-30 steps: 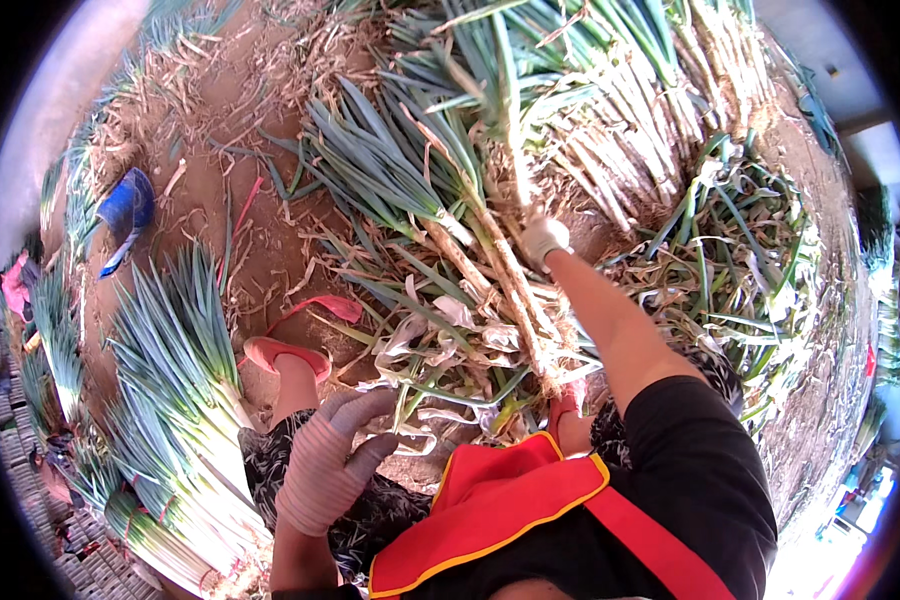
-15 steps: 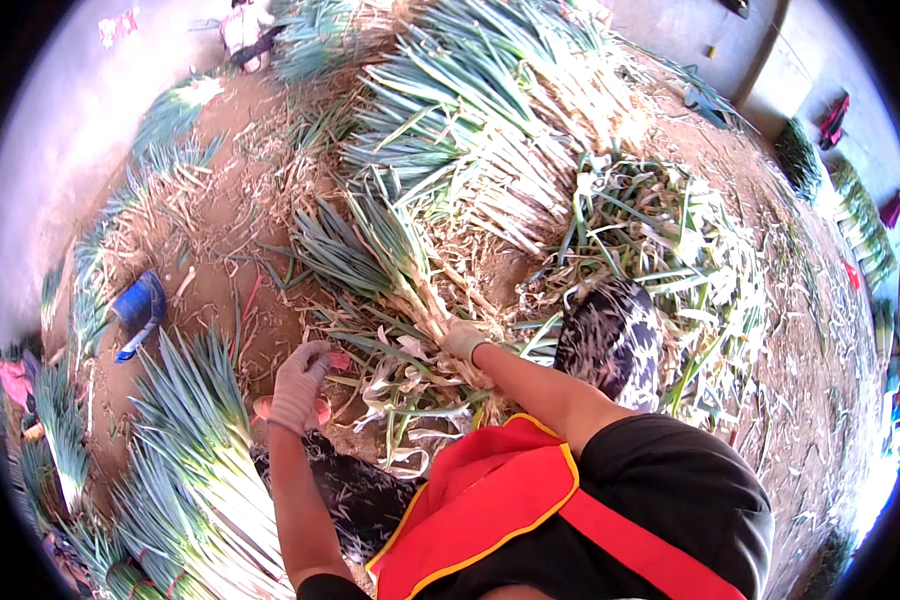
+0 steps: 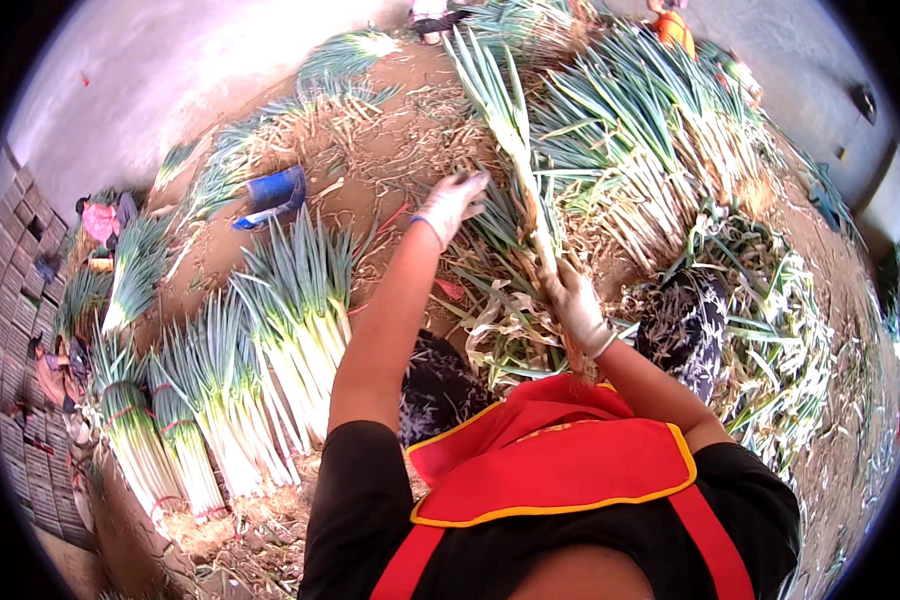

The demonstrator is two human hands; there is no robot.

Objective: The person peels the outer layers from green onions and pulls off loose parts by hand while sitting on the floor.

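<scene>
My gloved right hand (image 3: 575, 303) is closed round the lower stem of a green onion (image 3: 518, 150). The onion stands nearly upright in view, its leaves pointing away from me and its roots hanging near my red apron (image 3: 560, 470). Left of the stem, my gloved left hand (image 3: 455, 205) is raised with its fingers stretched toward the stalk, apart from it and holding nothing. Stripped leaves and skins (image 3: 515, 330) lie beneath my hands, between my knees. More uncleaned green onions (image 3: 490, 235) lie just behind the held one.
A large heap of green onions (image 3: 630, 140) lies far right, with leaf waste (image 3: 770, 310) nearer. Cleaned onions (image 3: 295, 330) lie in rows at left, beside tied bundles (image 3: 135, 430). A blue plastic container (image 3: 275, 190) lies beyond them. People (image 3: 100, 222) sit at far left.
My view has swung left. My right hand has lifted a green onion out of the bunch it was gripping. My left hand has reached forward and right, toward the stalk.
</scene>
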